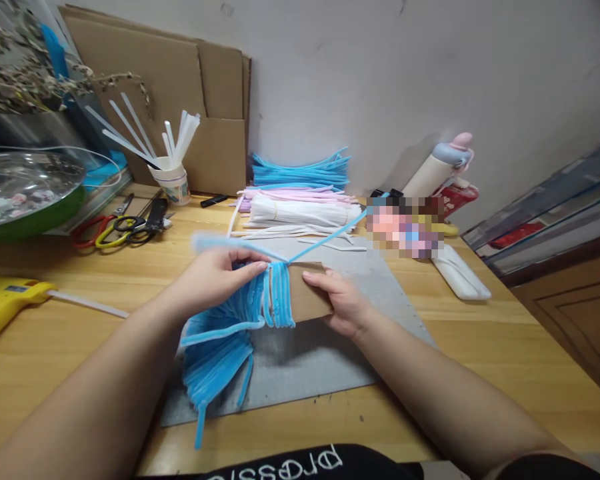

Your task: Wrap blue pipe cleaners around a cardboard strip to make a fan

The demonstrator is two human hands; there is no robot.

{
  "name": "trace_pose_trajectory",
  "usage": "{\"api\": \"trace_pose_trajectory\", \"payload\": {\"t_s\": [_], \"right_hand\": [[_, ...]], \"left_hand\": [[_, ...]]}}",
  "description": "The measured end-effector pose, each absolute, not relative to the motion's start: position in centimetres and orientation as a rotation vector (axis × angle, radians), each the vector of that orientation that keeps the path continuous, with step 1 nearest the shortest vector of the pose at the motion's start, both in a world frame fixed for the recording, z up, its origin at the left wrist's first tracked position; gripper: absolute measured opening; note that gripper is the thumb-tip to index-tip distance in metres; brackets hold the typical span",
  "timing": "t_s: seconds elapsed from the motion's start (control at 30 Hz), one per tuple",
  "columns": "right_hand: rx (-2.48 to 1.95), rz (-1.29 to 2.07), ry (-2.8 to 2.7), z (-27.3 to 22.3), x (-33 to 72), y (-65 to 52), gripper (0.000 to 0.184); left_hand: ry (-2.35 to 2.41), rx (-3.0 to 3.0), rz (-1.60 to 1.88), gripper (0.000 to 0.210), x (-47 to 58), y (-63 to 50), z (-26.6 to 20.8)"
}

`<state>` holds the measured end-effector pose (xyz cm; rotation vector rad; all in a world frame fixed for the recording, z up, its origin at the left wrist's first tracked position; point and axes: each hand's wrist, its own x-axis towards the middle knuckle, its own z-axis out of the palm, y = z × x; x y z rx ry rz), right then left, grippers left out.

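Observation:
My right hand (349, 303) grips the right end of a small brown cardboard piece (307, 293), thumb on its face. Blue pipe cleaners (280, 293) are wound closely around the cardboard's left part. My left hand (227, 273) is closed on the wound pipe cleaners, thumb along their top edge. One blue end sticks up to the right from the top edge, and a blurred pale blue length points left. A fan of bent blue pipe cleaners (215, 373) hangs below my left hand, with loose ends at the bottom. The left fingertips are partly hidden.
A grey mat (320, 360) lies on the wooden table. Behind it are bundles of blue pipe cleaners (300, 173) and white pipe cleaners (305, 215). Scissors (125, 227), a cup of glue sticks (173, 183) and a yellow glue gun (10, 303) stand left; a white bottle (437, 167) right.

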<state>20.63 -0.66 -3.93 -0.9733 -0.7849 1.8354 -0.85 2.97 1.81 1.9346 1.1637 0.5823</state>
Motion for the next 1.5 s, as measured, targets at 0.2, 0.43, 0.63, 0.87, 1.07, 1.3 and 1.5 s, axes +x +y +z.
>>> {"api": "trace_pose_trajectory", "payload": {"t_s": [0.2,0.43,0.63,0.87,1.07,1.3,1.5], "right_hand": [[-0.967,1.806,-0.851,-3.7,20.9,-0.9,0.036],[-0.925,1.762,-0.979,-2.9,20.6,-1.8,0.032],[-0.956,1.677,-1.09,-2.0,20.9,-2.1,0.026],[-1.129,1.47,-1.213,-2.7,21.5,-1.5,0.033],[-1.038,1.501,-1.103,-3.7,21.3,-1.2,0.033],[-0.968,1.565,-1.064,-3.5,21.8,-0.6,0.028],[-0.766,1.659,-0.981,-4.0,21.4,-0.5,0.045]], "left_hand": [[1.214,2.009,0.593,0.028,-0.6,2.6,2.0],[1.259,2.091,0.573,0.03,0.0,1.2,3.7],[1.107,1.997,0.216,0.032,0.4,2.5,5.5],[1.16,2.109,0.215,0.031,1.9,4.0,4.5],[1.074,2.112,0.293,0.024,1.9,4.1,3.9],[1.185,1.945,0.249,0.019,1.9,4.5,4.6],[1.328,1.632,0.673,0.022,1.1,6.0,3.7]]}}
